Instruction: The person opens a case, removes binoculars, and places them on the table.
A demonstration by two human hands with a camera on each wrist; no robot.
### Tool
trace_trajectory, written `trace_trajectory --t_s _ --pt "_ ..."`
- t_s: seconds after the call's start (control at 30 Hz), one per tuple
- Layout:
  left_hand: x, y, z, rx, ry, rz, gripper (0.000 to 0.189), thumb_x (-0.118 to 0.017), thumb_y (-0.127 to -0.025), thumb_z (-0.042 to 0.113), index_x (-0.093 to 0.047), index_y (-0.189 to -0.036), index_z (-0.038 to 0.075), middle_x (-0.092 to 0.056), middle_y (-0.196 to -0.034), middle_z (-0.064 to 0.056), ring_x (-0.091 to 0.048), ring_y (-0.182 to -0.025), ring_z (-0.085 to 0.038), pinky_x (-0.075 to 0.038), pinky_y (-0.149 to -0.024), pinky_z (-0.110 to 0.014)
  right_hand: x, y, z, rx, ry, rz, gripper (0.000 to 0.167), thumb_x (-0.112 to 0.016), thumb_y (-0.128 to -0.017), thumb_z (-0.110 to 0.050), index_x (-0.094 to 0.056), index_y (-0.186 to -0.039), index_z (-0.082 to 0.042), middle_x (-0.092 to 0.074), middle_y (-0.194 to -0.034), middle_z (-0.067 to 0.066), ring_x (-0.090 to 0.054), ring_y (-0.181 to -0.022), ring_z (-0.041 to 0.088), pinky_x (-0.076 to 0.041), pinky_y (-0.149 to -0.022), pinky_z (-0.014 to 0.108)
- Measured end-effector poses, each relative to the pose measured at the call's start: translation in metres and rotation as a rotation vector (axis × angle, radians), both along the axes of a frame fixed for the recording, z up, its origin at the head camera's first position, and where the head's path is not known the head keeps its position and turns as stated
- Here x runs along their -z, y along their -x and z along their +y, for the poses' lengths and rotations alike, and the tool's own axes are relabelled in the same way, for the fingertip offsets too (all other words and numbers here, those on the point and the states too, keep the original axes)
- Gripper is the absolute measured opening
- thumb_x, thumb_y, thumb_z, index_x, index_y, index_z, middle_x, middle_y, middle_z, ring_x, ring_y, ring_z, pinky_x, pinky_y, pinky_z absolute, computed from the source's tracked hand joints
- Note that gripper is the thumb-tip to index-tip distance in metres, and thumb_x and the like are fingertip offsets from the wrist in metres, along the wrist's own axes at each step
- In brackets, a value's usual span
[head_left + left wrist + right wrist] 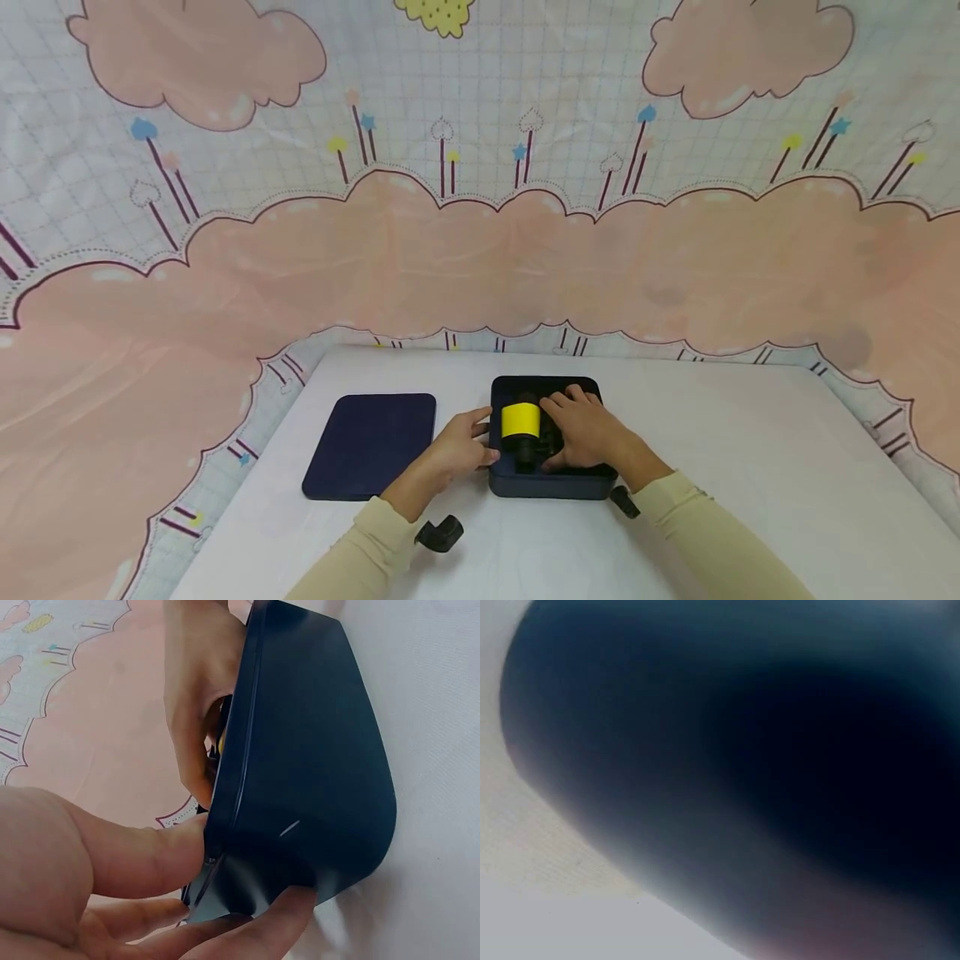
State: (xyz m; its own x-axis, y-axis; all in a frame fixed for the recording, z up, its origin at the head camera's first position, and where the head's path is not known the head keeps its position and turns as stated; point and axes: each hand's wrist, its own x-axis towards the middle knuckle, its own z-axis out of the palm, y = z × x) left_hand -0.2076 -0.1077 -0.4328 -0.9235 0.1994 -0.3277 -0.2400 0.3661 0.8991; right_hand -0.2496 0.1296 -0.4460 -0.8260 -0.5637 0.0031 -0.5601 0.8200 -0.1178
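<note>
A dark blue open box [551,486] stands on the white table. My left hand [459,446] holds its near left corner, thumb at the rim and fingers along the outer side wall [322,727]. Inside, on the left, lies a black object with a wide yellow band [521,420]; its exact kind is unclear. My right hand [585,429] reaches into the box from the right, its bent fingers and thumb around a black piece [551,435] beside the yellow band. That piece is mostly hidden by the hand. Only a blurred dark surface fills most of the right wrist view.
A flat dark blue lid [371,446] lies on the table to the left of the box. Small black devices [440,533] sit at both wrists. Behind the white table [750,467] hangs a patterned cloth [525,258] with pink clouds.
</note>
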Motion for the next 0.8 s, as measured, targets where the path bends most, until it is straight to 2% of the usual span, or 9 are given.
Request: trace_trajectory --t_s 0.37,0.6,0.8 --pt "0.000 -0.001 0.001 -0.002 -0.013 -0.004 0.084 -0.069 -0.090 -0.013 -0.031 -0.163 0.004 -0.040 -0.163 -0.028 -0.044 -0.149 -0.045 -0.052 -0.108 -0.050 -0.004 0.000 0.005 -0.011 0.018 -0.013 0.102 -0.087 -0.073 -0.062 -0.052 -0.149 -0.006 -0.060 -0.145 0.012 -0.047 -0.133 0.037 -0.040 -0.117 0.061" --pt "0.003 -0.002 -0.002 0.018 -0.068 -0.009 0.085 -0.069 -0.090 -0.014 -0.029 -0.163 0.003 -0.037 -0.163 -0.030 -0.052 -0.144 -0.043 -0.059 -0.101 -0.046 -0.014 -0.001 0.007 -0.020 0.040 -0.010 0.101 -0.088 -0.072 -0.060 -0.051 -0.150 -0.006 -0.056 -0.149 0.013 -0.046 -0.139 0.041 -0.038 -0.118 0.065" --pt "0.004 -0.001 -0.003 0.023 -0.072 -0.004 0.085 -0.069 -0.089 -0.014 -0.029 -0.163 0.001 -0.038 -0.162 -0.031 -0.059 -0.136 -0.039 -0.061 -0.097 -0.044 -0.024 -0.004 0.005 -0.011 0.054 -0.025 0.104 -0.086 -0.073 -0.063 -0.049 -0.152 -0.008 -0.054 -0.152 0.012 -0.044 -0.141 0.040 -0.035 -0.120 0.065"
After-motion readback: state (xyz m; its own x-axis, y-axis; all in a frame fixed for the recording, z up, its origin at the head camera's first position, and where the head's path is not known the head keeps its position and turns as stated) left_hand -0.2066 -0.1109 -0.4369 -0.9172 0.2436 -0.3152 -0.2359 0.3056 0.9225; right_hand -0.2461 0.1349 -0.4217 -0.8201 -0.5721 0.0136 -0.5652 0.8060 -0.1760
